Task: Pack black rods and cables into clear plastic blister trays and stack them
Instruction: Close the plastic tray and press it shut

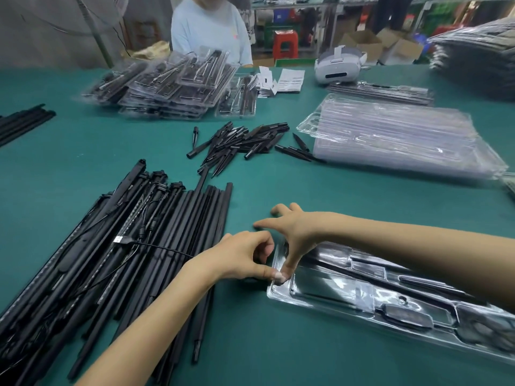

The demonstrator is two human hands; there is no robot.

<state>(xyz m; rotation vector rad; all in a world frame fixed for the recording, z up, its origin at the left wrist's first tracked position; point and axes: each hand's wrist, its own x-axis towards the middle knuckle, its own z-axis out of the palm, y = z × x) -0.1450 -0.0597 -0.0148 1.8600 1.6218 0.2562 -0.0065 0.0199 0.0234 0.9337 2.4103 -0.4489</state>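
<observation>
A clear blister tray (362,299) lies at the lower right, filled with black rods and a coiled cable. My left hand (242,257) has curled fingers, its thumb pressing the tray's near-left corner. My right hand (292,232) meets it there, thumb down on the same corner, other fingers spread. A big heap of long black rods and cables (125,260) lies to the left. Short black spikes (239,143) are scattered in the middle.
Empty clear trays (395,135) are stacked at the right. Packed trays (172,84) are piled at the back, in front of a seated person (209,29). A white headset (338,65), paper labels (281,80) and more rods (25,123) lie on the green table.
</observation>
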